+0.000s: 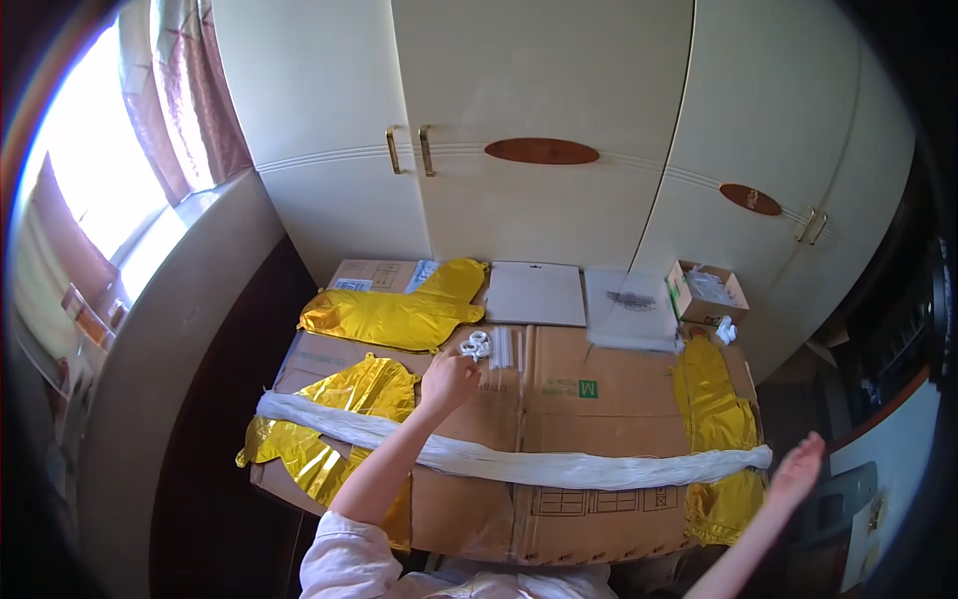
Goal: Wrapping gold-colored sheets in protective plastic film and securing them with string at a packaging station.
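Note:
My left hand [451, 383] reaches over the cardboard with its fingers curled. Its fingertips are at a small cluster of white rings [476, 346], and whatever they hold is hidden. Beside the rings lie thin clear strips [502, 348]. A long bundle of white threads [559, 469] stretches across the cardboard, passing under my left forearm. Off the right edge, my right hand [796, 471] is raised with its fingers stretched out, holding nothing, close to the bundle's right end. Flat yellow foil balloons [399, 311] lie at the far left, under the bundle at the left [364, 387] and at the right [714, 399].
Flattened cardboard [619, 414] covers the work surface. Along its far edge lie a pale flat board [536, 295], a translucent plastic bag [629, 307] and an open box [711, 295] of plastic packets, with a crumpled white piece [725, 329] nearby. Cream cupboard doors [544, 80] stand behind.

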`<state>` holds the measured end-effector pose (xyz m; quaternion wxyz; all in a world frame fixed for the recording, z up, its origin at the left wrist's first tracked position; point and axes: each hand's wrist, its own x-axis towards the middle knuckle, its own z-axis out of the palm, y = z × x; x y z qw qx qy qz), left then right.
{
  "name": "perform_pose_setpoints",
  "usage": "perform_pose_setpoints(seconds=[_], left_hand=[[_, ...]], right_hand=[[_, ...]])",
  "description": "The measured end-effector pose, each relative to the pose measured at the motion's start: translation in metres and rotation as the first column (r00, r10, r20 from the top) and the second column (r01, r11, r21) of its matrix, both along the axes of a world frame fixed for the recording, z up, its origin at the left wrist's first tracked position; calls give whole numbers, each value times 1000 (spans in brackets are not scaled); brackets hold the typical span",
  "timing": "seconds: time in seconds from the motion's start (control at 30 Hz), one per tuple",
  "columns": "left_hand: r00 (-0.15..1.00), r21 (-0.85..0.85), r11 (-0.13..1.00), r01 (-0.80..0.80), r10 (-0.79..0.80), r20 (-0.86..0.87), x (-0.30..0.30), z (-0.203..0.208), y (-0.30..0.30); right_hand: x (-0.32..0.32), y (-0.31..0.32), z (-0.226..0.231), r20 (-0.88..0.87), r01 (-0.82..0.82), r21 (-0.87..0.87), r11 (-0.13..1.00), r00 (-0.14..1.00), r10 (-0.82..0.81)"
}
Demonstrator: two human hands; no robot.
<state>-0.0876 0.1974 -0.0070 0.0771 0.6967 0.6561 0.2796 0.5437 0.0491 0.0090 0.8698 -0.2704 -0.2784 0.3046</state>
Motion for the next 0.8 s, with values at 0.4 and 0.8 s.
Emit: perform_pose_setpoints(seconds=[0.4, 0.8], left_hand=[[995, -11, 995, -104, 104, 0, 18, -15, 32], [958, 4, 992, 123, -120, 259, -6, 28, -63]], right_hand=[[-154, -42, -18, 71, 180, -464, 867, 984, -166], [-363, 62, -3, 943, -180, -330, 927, -98, 317]])
